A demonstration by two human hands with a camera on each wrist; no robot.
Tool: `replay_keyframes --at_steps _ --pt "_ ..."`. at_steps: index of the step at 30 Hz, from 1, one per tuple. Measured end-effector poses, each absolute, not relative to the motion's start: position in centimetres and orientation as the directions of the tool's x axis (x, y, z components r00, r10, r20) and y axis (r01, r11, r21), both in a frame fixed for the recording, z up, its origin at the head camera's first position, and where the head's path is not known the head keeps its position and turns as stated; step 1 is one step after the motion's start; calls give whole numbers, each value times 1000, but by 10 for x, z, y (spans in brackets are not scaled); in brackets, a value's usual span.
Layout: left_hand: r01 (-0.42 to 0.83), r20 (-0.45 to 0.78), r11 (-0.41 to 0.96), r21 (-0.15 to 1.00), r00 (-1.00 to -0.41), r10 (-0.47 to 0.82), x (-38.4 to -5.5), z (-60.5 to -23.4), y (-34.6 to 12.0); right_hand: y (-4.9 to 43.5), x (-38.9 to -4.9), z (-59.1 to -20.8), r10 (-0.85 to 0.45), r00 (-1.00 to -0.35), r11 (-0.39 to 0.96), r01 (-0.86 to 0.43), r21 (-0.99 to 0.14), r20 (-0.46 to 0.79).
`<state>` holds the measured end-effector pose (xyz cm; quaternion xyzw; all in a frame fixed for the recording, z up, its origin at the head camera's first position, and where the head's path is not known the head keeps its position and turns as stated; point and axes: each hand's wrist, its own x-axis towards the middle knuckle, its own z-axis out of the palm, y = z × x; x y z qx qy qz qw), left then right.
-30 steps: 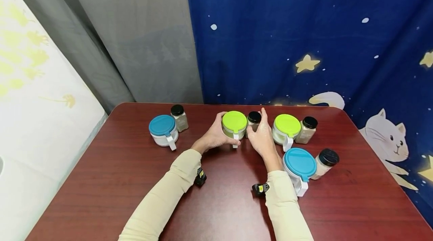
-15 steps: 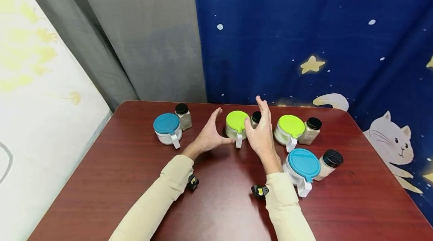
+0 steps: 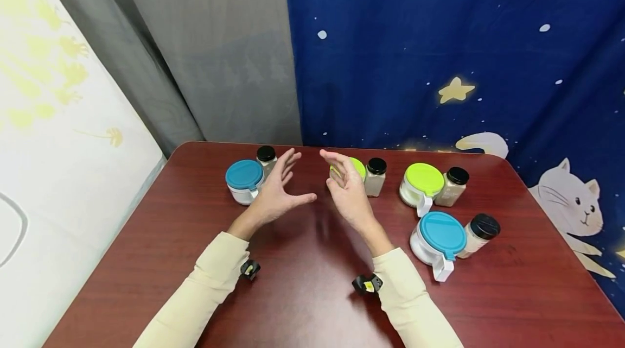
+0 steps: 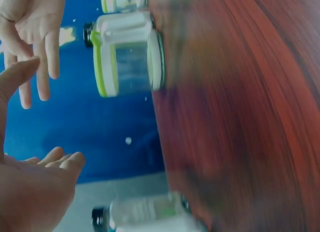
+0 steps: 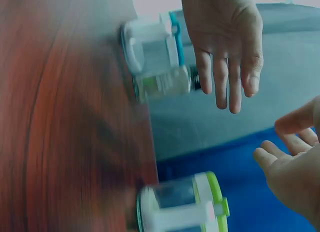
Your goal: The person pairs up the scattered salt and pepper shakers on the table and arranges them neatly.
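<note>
My left hand is raised above the table with fingers spread and nothing in it. It overlaps the edge of a clear jar with a blue lid and the black-capped spice bottle behind it. Facing it, my right hand is also empty, palm inward, fingers extended. Behind that hand, a green-lidded jar is partly hidden in the head view, and a black-capped bottle stands on its right. The left wrist view shows this green-lidded jar with its white handle, apart from both hands.
Farther right are a second green-lidded jar and its neighbouring bottle. Nearer stand a larger blue-lidded jar and a black-topped shaker. The brown table meets grey and blue curtains at its back edge.
My left hand has let go of the middle green-lidded jar and moved left. My right hand has drawn away from the bottle, also leftward, and now covers part of that jar.
</note>
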<state>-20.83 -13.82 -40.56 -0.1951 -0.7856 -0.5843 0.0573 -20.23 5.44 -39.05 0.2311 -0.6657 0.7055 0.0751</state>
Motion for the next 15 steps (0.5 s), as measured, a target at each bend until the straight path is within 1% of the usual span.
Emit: replay_keyframes --at_steps 3,6,9,12,15 --pt "392 353 233 890 -916 192 -204 -404 -153 46 -198 -388 -268 -875 -86 -395 -915 403" --pt "433 407 210 877 -900 153 -199 -401 -169 38 -194 -387 -330 -852 -56 -412 -909 407" --pt "460 441 211 863 -888 130 -196 -400 -185 28 -191 -389 -377 -835 -64 -409 -910 402" --pt "441 428 260 859 -897 109 -195 -400 -202 16 -190 -389 -419 -823 -54 -398 -916 383" --pt "362 354 371 855 -931 90 -192 -402 -220 1 -192 -389 -474 -803 -6 -406 -914 360"
